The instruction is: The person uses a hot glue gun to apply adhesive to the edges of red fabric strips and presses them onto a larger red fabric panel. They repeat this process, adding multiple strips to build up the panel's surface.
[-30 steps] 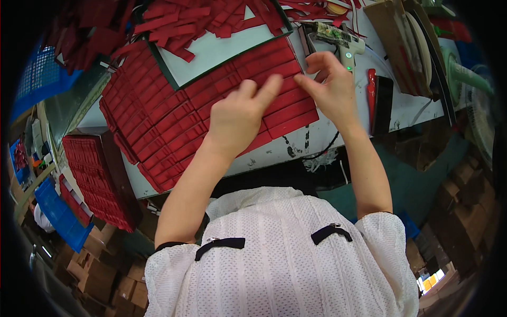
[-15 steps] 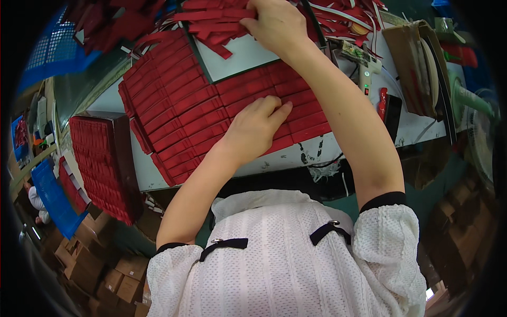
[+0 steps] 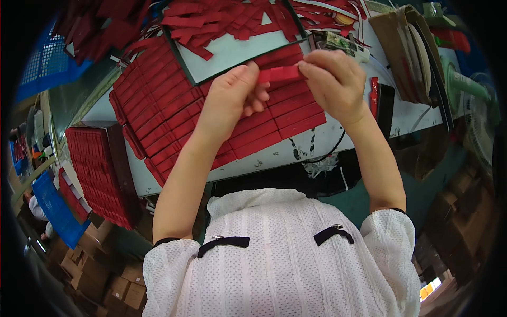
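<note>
A short red ribbon strip (image 3: 281, 74) is stretched between my two hands, above the rows of red pieces. My left hand (image 3: 228, 98) pinches its left end between thumb and fingers, the other fingers loosely curled. At its right end, the thumb and fingertips of my right hand (image 3: 338, 84) grip it. Underneath, flat folded red ribbon pieces (image 3: 158, 103) lie side by side in tight rows. Just beyond the hands stands a dark-rimmed tray (image 3: 232, 50) with a pale bottom, holding a loose heap of red ribbon strips (image 3: 211, 18).
A box packed with red pieces (image 3: 90, 169) stands at the left table edge. Further back left are a blue basket (image 3: 37, 74) and dark red material. On the right are a dark phone-like slab (image 3: 386, 111), a cardboard holder (image 3: 401, 53) and a green fan (image 3: 465, 87). Cartons lie below.
My right hand has come back from the heap in the tray toward me with a ribbon strip. My left hand has lifted off the rows and now holds the strip's other end.
</note>
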Action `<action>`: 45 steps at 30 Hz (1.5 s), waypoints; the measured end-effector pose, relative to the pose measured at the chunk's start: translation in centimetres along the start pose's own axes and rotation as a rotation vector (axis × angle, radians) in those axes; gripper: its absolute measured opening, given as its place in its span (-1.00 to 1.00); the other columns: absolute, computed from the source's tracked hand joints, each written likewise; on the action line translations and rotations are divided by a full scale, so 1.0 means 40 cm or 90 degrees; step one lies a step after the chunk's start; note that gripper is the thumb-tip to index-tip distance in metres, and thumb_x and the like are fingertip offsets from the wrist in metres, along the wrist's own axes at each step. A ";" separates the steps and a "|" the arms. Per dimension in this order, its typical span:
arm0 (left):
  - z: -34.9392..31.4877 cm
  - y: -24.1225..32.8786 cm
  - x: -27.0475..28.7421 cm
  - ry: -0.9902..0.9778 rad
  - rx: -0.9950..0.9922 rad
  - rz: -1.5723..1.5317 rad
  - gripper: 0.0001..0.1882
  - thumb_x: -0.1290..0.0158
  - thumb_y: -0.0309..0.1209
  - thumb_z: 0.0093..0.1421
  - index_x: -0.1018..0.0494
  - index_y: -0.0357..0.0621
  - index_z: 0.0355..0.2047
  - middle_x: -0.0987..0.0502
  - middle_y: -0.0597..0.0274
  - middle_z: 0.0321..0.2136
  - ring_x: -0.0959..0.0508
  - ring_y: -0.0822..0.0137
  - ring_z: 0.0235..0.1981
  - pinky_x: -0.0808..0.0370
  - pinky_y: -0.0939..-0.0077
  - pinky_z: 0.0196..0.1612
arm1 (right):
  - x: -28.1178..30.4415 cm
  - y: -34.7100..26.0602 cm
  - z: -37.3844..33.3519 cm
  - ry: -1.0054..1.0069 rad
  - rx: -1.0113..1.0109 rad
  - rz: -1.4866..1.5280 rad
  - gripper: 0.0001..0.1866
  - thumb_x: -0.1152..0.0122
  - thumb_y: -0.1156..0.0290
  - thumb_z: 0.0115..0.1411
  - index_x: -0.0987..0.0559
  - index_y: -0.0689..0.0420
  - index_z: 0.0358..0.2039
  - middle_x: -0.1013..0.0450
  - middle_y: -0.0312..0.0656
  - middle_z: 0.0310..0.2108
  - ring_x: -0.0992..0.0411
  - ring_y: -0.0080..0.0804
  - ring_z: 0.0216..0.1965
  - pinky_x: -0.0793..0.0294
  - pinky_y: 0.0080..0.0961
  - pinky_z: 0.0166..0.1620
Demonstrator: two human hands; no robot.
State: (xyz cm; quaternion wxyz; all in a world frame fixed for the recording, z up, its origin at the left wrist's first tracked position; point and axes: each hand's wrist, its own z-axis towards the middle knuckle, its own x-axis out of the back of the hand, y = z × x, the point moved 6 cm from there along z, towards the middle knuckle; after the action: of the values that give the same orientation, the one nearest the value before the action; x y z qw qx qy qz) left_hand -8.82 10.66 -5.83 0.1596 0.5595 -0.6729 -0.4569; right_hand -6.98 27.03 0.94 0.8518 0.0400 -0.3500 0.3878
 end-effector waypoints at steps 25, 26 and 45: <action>-0.044 -0.083 -0.103 0.233 -0.284 0.548 -0.74 0.05 -0.38 0.21 -0.33 -0.24 -0.59 -0.36 0.03 -0.70 -0.39 0.06 -0.65 -0.28 0.27 -0.57 | 0.017 0.065 -0.297 0.048 -0.716 0.271 -0.79 -0.30 0.49 -0.03 -0.50 0.21 -0.37 -0.45 -0.28 -0.46 -0.37 -0.64 -0.55 -0.32 -0.70 -0.51; -0.044 -0.082 -0.105 0.233 -0.285 0.551 -0.75 0.05 -0.38 0.21 -0.34 -0.24 -0.58 -0.36 0.03 -0.70 -0.40 0.06 -0.65 -0.29 0.27 -0.57 | 0.011 0.063 -0.290 0.022 -0.714 0.266 -0.77 -0.32 0.47 -0.05 -0.50 0.22 -0.37 -0.45 -0.26 -0.46 -0.37 -0.61 -0.56 -0.33 -0.68 -0.51; -0.063 -0.071 -0.103 0.204 -0.372 0.723 -0.84 -0.04 -0.40 0.11 -0.36 -0.18 -0.55 -0.43 0.12 -0.65 -0.47 0.09 -0.63 -0.39 0.30 -0.60 | -0.030 0.068 -0.255 -0.146 -0.747 0.291 -0.67 -0.38 0.48 -0.11 -0.50 0.26 -0.30 -0.43 -0.29 -0.43 -0.32 -0.67 -0.53 -0.32 -0.73 -0.47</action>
State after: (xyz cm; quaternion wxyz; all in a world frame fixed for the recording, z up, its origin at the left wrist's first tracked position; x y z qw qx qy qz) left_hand -3.93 13.37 -5.54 0.6195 0.1125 -0.6796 -0.3765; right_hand -3.63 31.61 -8.04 0.5849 -0.4672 -0.5928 0.2971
